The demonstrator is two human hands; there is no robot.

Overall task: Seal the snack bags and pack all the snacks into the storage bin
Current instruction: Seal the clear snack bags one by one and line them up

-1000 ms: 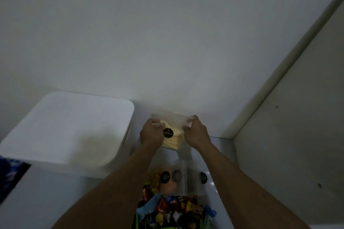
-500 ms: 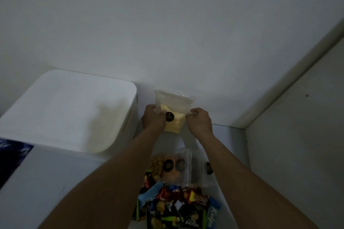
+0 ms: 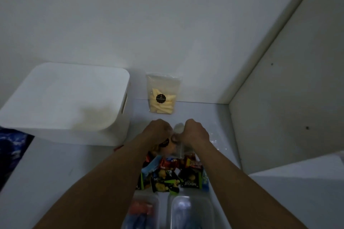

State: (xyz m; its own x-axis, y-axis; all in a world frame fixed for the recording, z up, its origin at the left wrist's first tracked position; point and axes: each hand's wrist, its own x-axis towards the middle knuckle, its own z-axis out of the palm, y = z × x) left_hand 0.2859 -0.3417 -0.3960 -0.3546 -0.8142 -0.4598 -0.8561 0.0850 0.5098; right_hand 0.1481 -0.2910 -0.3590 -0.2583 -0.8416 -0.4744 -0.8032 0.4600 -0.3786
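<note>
Head view. Dim light.
- Left hand [image 3: 158,132] and right hand [image 3: 195,134] close together at frame centre, fingers curled, both pinching the top of a clear snack bag [image 3: 178,128] with brownish contents and a black sticker.
- Yellow-snack bag [image 3: 162,96] stands at 12 o'clock from the hands, against the wall, apart from them.
- White storage bin [image 3: 65,98] at 10 o'clock; its top looks covered.
- Wrapped snacks [image 3: 171,174] heaped at 6 o'clock, clear containers [image 3: 189,210] beyond at the frame bottom.

Step, as judged: sealing the second bag. Whether the closure is fully pressed cannot be told. Next calls for running the pinch along the strip, then opening the bin; nothing is packed yet.
</note>
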